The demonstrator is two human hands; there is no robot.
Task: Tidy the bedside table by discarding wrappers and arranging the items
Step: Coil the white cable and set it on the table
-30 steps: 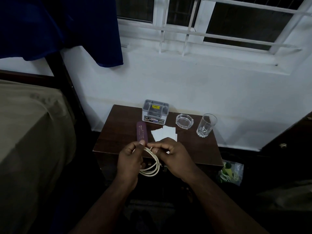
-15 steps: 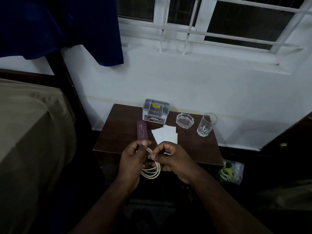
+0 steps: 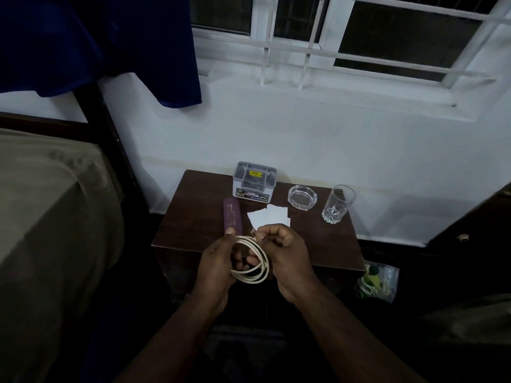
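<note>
Over table point(image 3: 193, 217), cable point(image 3: 258, 261) coil now wider

Both hands meet over the near edge of the table point(image 3: 193, 217), holding a coiled white cable point(image 3: 260, 261). The left hand point(image 3: 218, 261) grips the loops; the right hand point(image 3: 284, 252) pinches the cable end above them. Just beyond the fingers lie white papers point(image 3: 269, 217) and a purple case point(image 3: 232, 217). Farther off stand a box point(image 3: 254, 182), an ashtray point(image 3: 302, 197) and a glass point(image 3: 338, 203).

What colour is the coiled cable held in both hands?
The thin coiled cable is cream or off-white, seen in the head view, held by the left hand and right hand.
</note>
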